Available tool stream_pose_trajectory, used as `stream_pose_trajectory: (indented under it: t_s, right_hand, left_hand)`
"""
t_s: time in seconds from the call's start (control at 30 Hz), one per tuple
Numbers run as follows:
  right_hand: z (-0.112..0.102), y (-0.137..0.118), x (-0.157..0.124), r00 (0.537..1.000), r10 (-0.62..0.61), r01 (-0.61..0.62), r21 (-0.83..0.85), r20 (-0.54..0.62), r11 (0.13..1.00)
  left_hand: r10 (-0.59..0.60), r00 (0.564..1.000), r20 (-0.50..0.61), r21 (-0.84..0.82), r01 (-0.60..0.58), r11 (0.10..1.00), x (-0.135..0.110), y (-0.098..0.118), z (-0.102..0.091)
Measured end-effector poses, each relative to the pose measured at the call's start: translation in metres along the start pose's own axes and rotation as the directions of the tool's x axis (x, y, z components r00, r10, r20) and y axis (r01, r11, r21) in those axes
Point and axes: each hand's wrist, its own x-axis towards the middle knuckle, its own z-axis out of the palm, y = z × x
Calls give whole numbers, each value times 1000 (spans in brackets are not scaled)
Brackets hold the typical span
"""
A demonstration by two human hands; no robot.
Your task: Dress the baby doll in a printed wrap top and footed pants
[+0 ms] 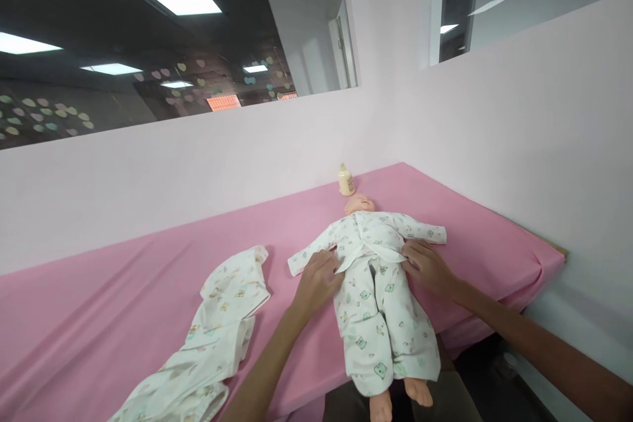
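**Q:** What's in front of you, from left to right?

**A:** At nine o'clock of my hands a spare baby suit [217, 330] lies crumpled on the pink mattress [123, 290]. Next comes my left hand [319, 280], fingers loosely open and flat on the hem of the doll's top. The doll [378, 290] lies on its back at the centre, head towards twelve o'clock. My right hand [425, 267] rests open on the opposite hem, gripping nothing.

**Q:** How far along does the dressing look?

**A:** I'd say nearly done: top and trousers are both on and the feet are bare. The waist still seems to need smoothing.

**Q:** Anything in the way?

**A:** Only a small bottle [346, 180] at twelve o'clock, just beyond the head, near the wall. The doll's legs overhang the mattress edge.
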Motion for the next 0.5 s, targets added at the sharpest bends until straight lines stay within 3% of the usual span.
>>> stream_pose_trajectory:
  t_s: [0.07, 0.13, 0.2, 0.27, 0.33, 0.5]
  right_hand:
    - [-1, 4, -10, 999, 21, -22, 10, 28, 1000]
    - [-2, 4, -13, 996, 76, -77, 20, 43, 997]
    - [0, 4, -11, 978, 207, -207, 23, 33, 978]
    - [5, 5, -7, 935, 354, -355, 19, 38, 935]
    - [14, 8, -1, 890, 448, -448, -10, 84, 894]
    - [33, 14, 10, 841, 530, -526, -66, 111, 848]
  left_hand:
    - [-31, 999, 31, 6, 31, 999, -10, 0, -1]
    - [-164, 985, 43, -15, 165, 986, -14, -2, 1]
    - [-365, 931, 27, -57, 366, 929, -13, -4, 5]
    - [-535, 845, 4, -121, 531, 839, -8, -7, 11]
    - [-596, 803, 20, -185, 589, 787, -2, -9, 18]
    - [-462, 878, 120, -179, 477, 860, 6, -14, 32]
